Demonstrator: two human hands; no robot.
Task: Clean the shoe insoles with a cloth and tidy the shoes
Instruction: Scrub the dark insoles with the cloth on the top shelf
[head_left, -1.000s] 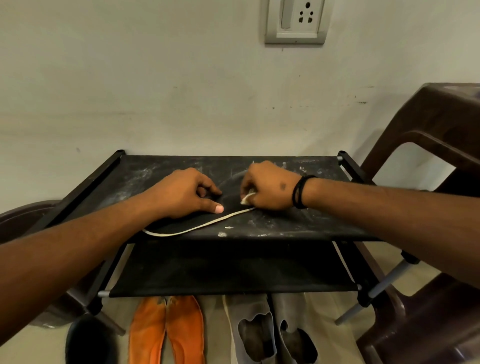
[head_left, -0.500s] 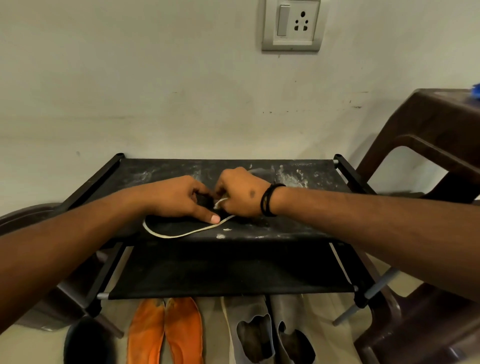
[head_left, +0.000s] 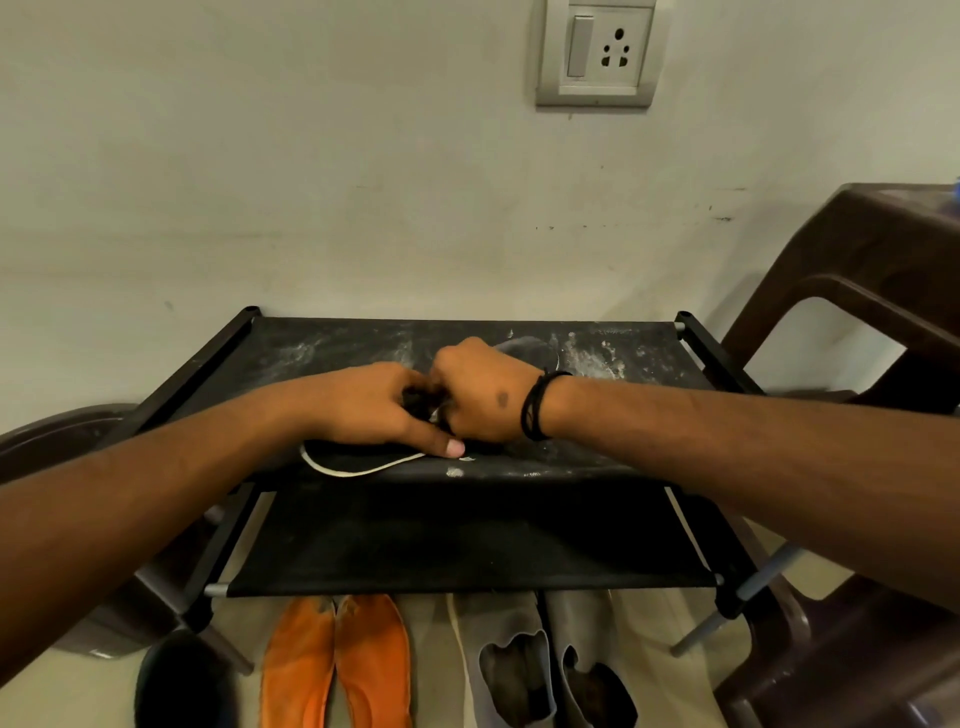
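A black insole (head_left: 358, 460) with a white rim lies on the dusty top shelf of a black shoe rack (head_left: 322, 343). Its rounded far end shows beyond my right hand. My left hand (head_left: 374, 410) rests on the near part of the insole, thumb flat on it and fingers curled round a dark raised part. My right hand (head_left: 485, 397), with a black band at the wrist, is closed over a cloth (head_left: 435, 414) pressed on the insole. Only a small pale bit of cloth shows. The two hands touch each other.
Below the rack on the floor lie a pair of orange insoles (head_left: 335, 665), two grey shoes (head_left: 540, 670) and a dark shoe (head_left: 176, 686). A brown plastic chair (head_left: 857, 322) stands at the right, a brown bin (head_left: 47, 441) at the left. The wall lies behind.
My right hand has slid left along the insole with the cloth until it meets my left hand. The left hand has stayed on the insole.
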